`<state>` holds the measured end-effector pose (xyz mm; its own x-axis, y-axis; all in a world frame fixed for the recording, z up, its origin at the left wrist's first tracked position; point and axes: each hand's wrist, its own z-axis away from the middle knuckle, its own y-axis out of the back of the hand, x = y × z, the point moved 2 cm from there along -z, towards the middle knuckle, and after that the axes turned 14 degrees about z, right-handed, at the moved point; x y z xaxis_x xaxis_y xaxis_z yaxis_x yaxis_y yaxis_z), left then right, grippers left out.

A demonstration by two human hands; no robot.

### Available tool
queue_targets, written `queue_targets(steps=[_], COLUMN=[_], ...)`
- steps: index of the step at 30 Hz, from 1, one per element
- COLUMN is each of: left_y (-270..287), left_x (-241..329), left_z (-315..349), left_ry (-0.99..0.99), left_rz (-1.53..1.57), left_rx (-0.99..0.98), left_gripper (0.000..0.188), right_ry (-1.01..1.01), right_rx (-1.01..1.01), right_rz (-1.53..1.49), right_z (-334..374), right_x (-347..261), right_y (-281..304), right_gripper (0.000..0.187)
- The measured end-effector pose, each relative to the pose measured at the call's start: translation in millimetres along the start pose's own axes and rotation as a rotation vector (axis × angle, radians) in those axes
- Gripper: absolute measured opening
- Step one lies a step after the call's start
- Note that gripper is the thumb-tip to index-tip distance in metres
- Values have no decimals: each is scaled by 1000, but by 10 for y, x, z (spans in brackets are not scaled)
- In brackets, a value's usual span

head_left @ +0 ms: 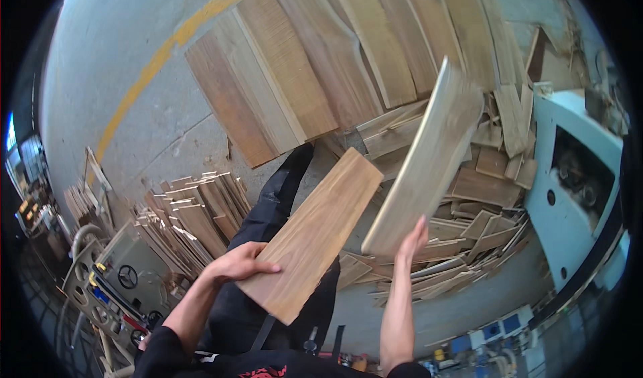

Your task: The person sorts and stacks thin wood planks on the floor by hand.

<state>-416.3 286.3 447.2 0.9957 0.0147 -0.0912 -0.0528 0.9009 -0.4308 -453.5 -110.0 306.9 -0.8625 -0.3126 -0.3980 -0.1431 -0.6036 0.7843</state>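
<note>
Slats (213, 210) left of the brown board (321, 230), our left hand (240, 263) clamped on its lower left edge, a pale board (429, 160) tilted just right of it, gripped by our right hand (412, 240), a light-blue machine (544, 217) farther right.

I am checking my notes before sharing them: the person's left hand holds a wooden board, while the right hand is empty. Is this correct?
Not quite: the right hand is not empty. The head view shows it holding a second wooden board. The left hand does hold a wooden board.
</note>
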Motion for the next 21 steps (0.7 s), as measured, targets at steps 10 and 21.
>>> queue_targets(steps=[10,21], left_y=[1562,1834], left_x=[553,647], left_z=[1033,495], left_ry=[-118,-517], left_rz=[341,575], left_rx=[250,413], left_gripper=[63,77], right_ry=[648,732], right_rx=[-6,-47], right_rz=[492,489], right_z=[-1224,-1308], right_x=[-2393,-2154], right_y=[-2556,-2912], right_gripper=[61,52])
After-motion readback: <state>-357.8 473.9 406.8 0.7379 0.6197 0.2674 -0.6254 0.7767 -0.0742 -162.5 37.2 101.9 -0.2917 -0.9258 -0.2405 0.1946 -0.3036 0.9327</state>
